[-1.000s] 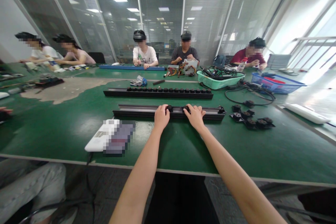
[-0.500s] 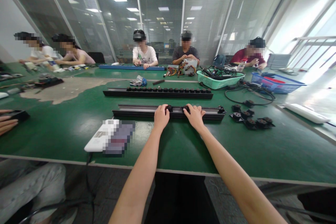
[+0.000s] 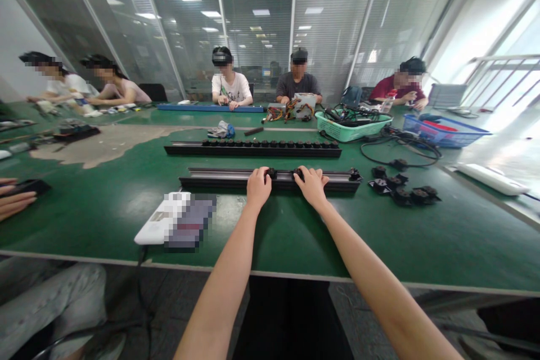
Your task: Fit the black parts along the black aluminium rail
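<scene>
Head view: your left hand (image 3: 258, 187) is grasping the left black part (image 3: 272, 173), and your right hand (image 3: 313, 185) is grasping the right black part (image 3: 298, 174). Both parts are sitting at the near rail (image 3: 215, 183), which is lying lengthwise on the green surface (image 3: 291, 236) in front of you. Your fingers are hiding much of the contact, so you cannot tell how firmly each is gripping or whether either part is sitting square. If one hand is pushing harder than the other, uneven force could be twisting a part and jamming it against the rail's walls. Fingertips are resting close to the rail's edges, so a slip could be pinching or scraping them. Nothing visible is clamping the rail, so a sideways shove could be skidding it toward the loose black parts (image 3: 404, 197) lying just beyond its right end.
</scene>
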A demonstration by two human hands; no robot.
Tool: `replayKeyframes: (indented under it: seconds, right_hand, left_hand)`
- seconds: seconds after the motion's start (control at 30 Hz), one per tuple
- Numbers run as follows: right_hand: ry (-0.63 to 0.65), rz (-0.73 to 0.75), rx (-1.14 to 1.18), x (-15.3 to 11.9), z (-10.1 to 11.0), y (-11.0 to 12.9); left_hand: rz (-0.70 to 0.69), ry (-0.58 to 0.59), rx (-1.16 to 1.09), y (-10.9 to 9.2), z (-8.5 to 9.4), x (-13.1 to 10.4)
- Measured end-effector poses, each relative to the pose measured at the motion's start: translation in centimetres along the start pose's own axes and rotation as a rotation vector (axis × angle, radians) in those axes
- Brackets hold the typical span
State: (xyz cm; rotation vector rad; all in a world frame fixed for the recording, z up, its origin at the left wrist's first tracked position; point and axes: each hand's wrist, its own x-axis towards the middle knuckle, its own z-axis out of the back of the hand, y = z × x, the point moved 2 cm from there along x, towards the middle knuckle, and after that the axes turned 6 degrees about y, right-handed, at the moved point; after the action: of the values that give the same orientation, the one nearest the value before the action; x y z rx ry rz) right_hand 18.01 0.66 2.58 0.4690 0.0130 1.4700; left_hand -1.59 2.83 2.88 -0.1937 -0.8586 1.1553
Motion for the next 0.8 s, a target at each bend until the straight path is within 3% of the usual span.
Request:
replayKeyframes:
  seconds: [0.8]
  right_hand:
    - [0.020,0.021,-0.037,0.18,-0.42,-0.17]
  left_hand:
    - [0.008,0.008,0.005,-0.06,-0.02,0.07]
